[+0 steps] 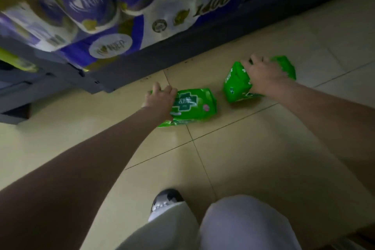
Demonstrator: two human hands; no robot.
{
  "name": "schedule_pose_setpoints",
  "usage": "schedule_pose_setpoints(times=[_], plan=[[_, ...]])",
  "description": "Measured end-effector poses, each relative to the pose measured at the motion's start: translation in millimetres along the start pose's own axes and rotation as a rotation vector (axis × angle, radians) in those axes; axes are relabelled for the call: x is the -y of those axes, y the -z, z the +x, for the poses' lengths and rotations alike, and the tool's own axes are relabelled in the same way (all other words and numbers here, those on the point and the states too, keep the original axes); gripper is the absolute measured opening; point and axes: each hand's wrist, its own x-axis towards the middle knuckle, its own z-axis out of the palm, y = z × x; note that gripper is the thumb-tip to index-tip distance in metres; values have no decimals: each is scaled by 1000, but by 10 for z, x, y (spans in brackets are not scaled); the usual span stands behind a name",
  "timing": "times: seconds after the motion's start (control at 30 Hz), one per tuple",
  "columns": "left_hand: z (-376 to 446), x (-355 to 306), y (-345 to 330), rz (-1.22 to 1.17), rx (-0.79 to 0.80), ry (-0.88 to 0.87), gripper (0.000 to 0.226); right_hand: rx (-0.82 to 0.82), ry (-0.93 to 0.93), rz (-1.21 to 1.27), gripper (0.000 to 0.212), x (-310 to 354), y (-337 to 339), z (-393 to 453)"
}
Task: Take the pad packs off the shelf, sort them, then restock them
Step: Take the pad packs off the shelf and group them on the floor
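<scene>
My left hand [160, 97] grips one green pack [192, 105], right hand [261, 75] the other pack [235, 85] — both on the floor [263, 158], long axes toward the shelf [182, 46].

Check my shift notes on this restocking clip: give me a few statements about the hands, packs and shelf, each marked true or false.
1. Each hand grips a green pack. True: the left hand holds the left pack, the right hand the right pack.
2. The packs are on the shelf. False: both are down at the tiled floor, in front of the shelf.
3. The two packs touch each other. False: bare floor shows between them.
4. Purple and white paper roll packs sit on the shelf. True.
5. The person wears a shoe. True.
</scene>
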Motion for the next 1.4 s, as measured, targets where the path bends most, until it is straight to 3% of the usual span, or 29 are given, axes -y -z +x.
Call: schedule_pose_setpoints(times=[0.2,0.47,0.67,0.83,0.93,1.0,1.1,1.2,1.33,1.4], plan=[[326,-19,-362,-248,-74,132,86,-68,-25,-119,89,82,-517,216],[691,113,-272,-265,-181,170,88,-249,-101,-51,79,240,-335,558],[843,260,-54,-240,-234,187,85,-319,-112,-30,90,374,-200,885],[942,267,-119,-64,-180,97,63,-131,-57,-5,60,464,-248,991],[787,355,13,-123,-22,-27,70,47,-44,131,64,422,-163,894],[702,427,215,-28,-43,-83,64,179,3,197,64,350,-1,852],[607,405,582,119,-203,-169,58,166,56,304,58,225,252,767],[412,306,939,176,-439,-246,52,-104,142,478,55,79,639,503],[-174,239,1687,144,-898,-510,41,-833,391,483,41,-269,1635,-125],[-497,302,2203,168,-1098,-531,36,-1126,486,466,35,-437,2259,-491]])
